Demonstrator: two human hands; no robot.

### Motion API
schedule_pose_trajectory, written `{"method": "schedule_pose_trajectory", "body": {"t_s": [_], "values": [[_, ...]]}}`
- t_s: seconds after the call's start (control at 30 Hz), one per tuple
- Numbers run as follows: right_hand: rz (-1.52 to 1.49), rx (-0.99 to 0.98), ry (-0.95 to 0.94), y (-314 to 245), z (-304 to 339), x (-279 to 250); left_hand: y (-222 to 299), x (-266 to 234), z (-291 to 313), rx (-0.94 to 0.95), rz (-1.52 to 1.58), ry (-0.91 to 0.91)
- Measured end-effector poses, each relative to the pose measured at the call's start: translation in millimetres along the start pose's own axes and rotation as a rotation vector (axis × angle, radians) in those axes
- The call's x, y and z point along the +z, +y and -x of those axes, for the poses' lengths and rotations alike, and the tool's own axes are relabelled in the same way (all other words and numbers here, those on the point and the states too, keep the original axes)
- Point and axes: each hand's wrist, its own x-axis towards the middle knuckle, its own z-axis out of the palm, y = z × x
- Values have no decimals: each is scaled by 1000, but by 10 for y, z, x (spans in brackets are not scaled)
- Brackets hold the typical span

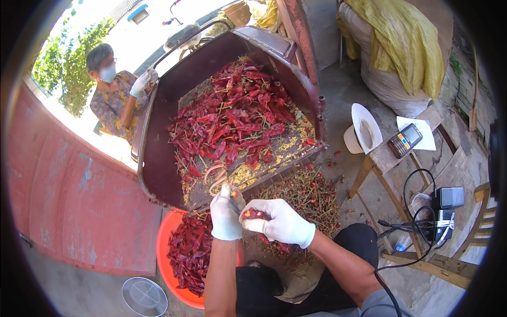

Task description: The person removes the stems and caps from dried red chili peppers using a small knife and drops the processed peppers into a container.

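White gloves cover both my hands, which are close together in front of the cart bed. My right hand [282,223] is closed around a dried red chili pepper [255,214]. The fingers of my left hand [226,214] are pinched together; a small orange-red bit shows at their tips, too small to name. Pale curled strands [215,175] lie just beyond them. Ahead, a heap of dried red chilies [237,111] with stems lies in the dark red cart bed [166,171]. An orange basin [163,248] beside my left forearm holds more red chilies [187,253].
Broken stems [306,198] litter the ground below the cart. At the right, a wooden stool [383,158] bears a handheld device [405,140], with a white hat [364,129] next to it. Another person [113,95] with gloved hands stands at the cart's left. A round lid [144,297] lies lower left.
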Motion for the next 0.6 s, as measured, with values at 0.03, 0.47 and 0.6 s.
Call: {"method": "schedule_pose_trajectory", "body": {"t_s": [0.03,0.47,0.6], "values": [[-59,32,6,-67,26,-28,-1,-70,-61,40,-157,0],[-30,45,133,-90,-20,-147,-276,410,-1407,1103,-1885,-75],[-20,56,179,-87,-62,-215,-297,373,-1608,1079,-1893,-67]]}}
